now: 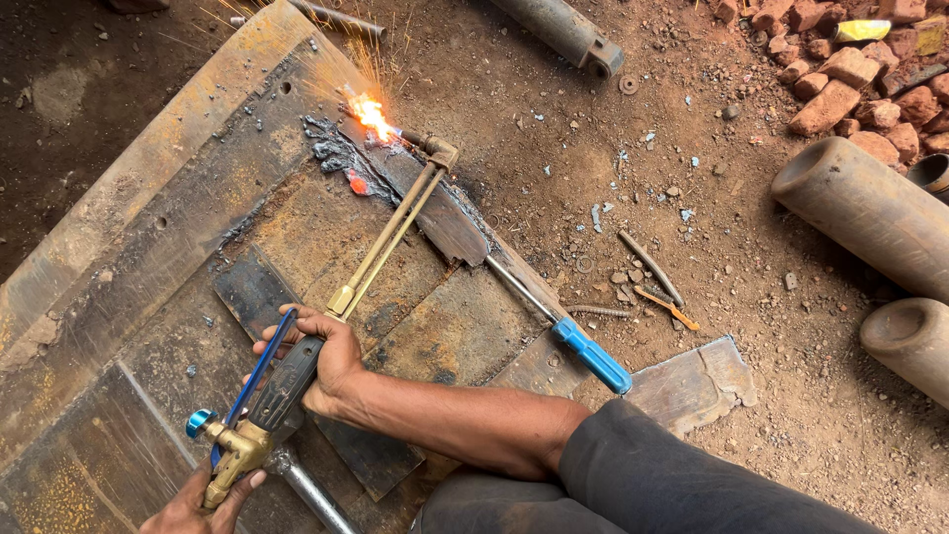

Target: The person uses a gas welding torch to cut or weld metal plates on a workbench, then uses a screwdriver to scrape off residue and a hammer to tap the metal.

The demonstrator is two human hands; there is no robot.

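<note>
Gas cutting torch burning into a rusty steel plate on the dirt floor.

The right hand is wrapped around the black grip of the cutting torch; the left hand pinches its brass valve end near the plate's lower left corner. The flame throws sparks near the upper edge of the steel plate. A blue-handled tool lies on the plate's right edge, with pipes well apart to the right.

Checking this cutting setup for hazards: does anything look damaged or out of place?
A blue-handled tool lies loose across the steel plate, its tip near the torch flame. The plate edge there is jagged and slag-crusted.
</note>
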